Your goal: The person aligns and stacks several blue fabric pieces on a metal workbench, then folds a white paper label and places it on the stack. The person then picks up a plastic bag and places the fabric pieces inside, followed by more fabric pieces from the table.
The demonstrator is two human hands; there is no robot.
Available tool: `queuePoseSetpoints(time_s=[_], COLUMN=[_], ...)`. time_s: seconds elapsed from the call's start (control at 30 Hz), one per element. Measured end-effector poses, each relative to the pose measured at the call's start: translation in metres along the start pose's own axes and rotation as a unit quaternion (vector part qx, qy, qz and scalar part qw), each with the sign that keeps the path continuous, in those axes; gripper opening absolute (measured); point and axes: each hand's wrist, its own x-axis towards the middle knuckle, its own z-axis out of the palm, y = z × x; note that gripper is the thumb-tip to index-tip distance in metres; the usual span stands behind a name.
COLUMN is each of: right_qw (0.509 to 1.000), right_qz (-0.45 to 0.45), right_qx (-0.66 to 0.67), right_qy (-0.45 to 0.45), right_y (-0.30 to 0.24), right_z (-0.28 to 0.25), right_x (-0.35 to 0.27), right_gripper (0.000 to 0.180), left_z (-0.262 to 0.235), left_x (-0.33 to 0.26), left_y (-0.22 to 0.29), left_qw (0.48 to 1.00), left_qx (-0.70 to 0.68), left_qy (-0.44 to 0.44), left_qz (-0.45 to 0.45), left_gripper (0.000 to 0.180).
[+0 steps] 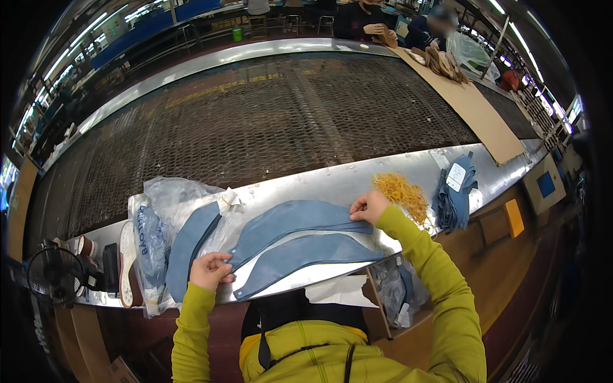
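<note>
Two stacks or pieces of curved blue sheet material, like shoe-upper parts, lie on the shiny metal ledge before me. At the right end of the upper curved blue piece point(290, 216), my right hand point(370, 207) pinches the edge between thumb and fingers. My left hand point(212, 271) has its curled fingers closed at that piece's narrow left tip. Just below lies the lower curved blue piece point(306, 258), touched by neither hand. More blue pieces point(191, 246) rest left of my left hand, partly on clear plastic. Yellow elastic bands point(402, 195) lie in a heap beyond my right wrist.
A tied blue bundle point(454, 195) with a white label lies far right. Clear plastic bags point(153, 239), a shoe sole point(129, 262) and a small black fan point(56, 271) stand left. Beyond the ledge runs a mesh conveyor point(255, 121), with a cardboard strip point(469, 105). Two people sit across.
</note>
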Motion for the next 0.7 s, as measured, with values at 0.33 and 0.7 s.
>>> queuePoseSetpoints(time_s=[0.33, 0.7], right_qw=[0.995, 0.972], right_qz=[0.002, 0.094], right_qx=[0.09, 0.203], right_qy=[0.04, -0.068], right_y=[-0.019, 0.021], right_z=[-0.01, -0.008], right_x=[-0.01, -0.08], right_gripper=[0.01, 0.011], left_z=[0.004, 0.018], left_x=[-0.007, -0.047], left_y=[0.024, -0.002], left_qw=[0.998, 0.998], left_qx=[0.025, 0.062], left_qy=[0.049, -0.014], left_qz=[0.027, -0.014], left_gripper=[0.022, 0.021])
